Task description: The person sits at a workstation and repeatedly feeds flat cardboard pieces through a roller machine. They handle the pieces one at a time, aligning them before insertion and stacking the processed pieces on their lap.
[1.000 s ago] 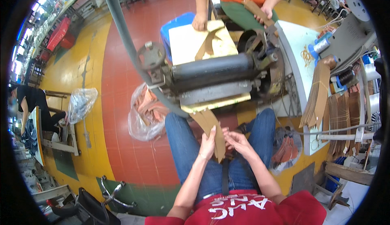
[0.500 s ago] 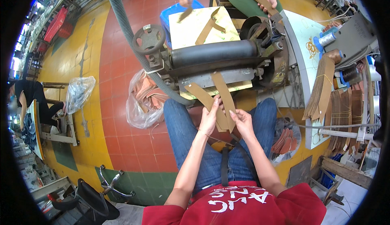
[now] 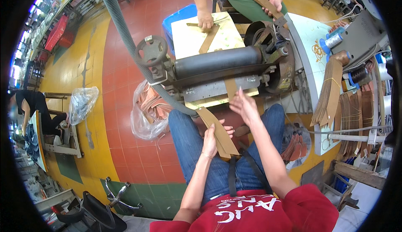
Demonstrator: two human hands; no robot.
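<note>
My left hand (image 3: 210, 143) is closed round a small stack of brown curved strips (image 3: 221, 134) above my lap, its thumb on top. Another brown strip (image 3: 230, 88) lies on the metal feed plate (image 3: 205, 91) of a roller machine, its far end under the guard bar. By that strip's near end is my right hand (image 3: 246, 108), fingers spread and holding nothing; whether a fingertip touches the strip is unclear. Beyond the dark roller (image 3: 217, 61), a co-worker's hand (image 3: 205, 20) is at brown strips (image 3: 209, 38) on a pale yellow board (image 3: 184, 39).
The co-worker's other hand (image 3: 274, 5) holds more strips. A handwheel (image 3: 151, 51) and grey hose (image 3: 125, 31) stand left of the roller. Clear bags of pinkish pieces (image 3: 153, 106) sit on the floor. At right, a white table (image 3: 305, 35) carries thread spools (image 3: 333, 41) and bundled strips (image 3: 328, 91).
One strip has moved forward into the machine, and my right hand has let go of it. My left hand has drawn the stack back. The co-worker's hand has come down onto the board's strips.
</note>
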